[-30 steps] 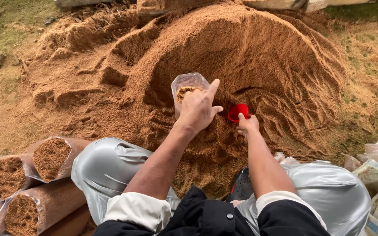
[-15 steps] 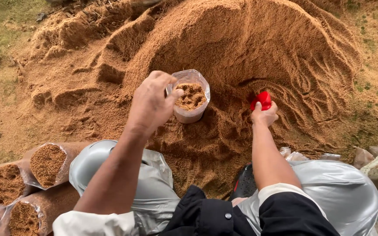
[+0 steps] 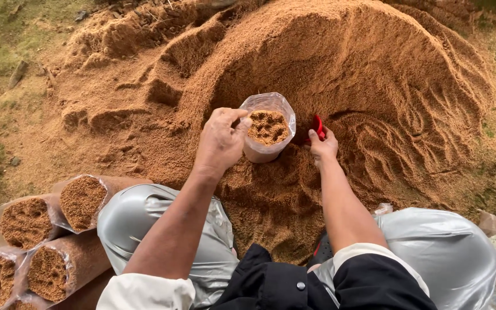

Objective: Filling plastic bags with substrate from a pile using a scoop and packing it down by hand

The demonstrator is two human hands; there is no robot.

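While the left hand (image 3: 220, 140) grips the bag (image 3: 268, 127), the right hand (image 3: 322, 147) holds a red scoop (image 3: 318, 126).

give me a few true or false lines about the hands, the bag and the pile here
1. The left hand grips the clear bag. True.
2. The bag is empty. False: it holds brown sawdust nearly to the rim.
3. The right hand holds a red scoop. True.
4. The filled bags lie on the person's right. False: they lie on the left.
5. The clear bag stands against the sawdust pile. True.
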